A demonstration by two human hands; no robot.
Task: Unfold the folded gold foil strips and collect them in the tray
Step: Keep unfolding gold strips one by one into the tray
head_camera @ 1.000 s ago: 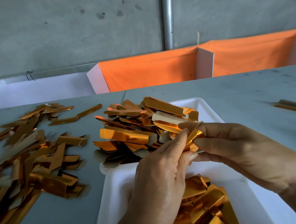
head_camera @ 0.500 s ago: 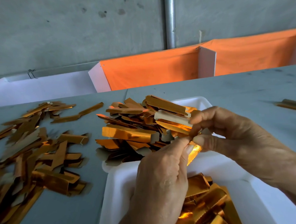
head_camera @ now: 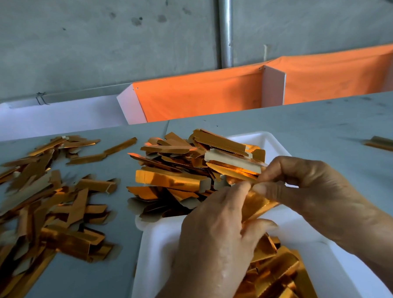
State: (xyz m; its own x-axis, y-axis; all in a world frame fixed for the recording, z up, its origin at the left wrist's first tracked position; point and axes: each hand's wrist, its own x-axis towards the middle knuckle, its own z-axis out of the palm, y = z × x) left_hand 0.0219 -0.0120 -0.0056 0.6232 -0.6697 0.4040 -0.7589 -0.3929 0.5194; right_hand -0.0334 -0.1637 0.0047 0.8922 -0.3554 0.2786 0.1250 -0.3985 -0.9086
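Comparing with half a second ago, we find our left hand [head_camera: 220,234] and right hand [head_camera: 307,188] still pinching one gold foil strip [head_camera: 259,206] above the white tray [head_camera: 159,248]; the strip now shows more length, slanting down between the fingertips. Piles unchanged.

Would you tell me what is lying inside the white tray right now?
The white tray holds a heap of gold strips at its far end and more strips near its front. Both hands cover the middle.
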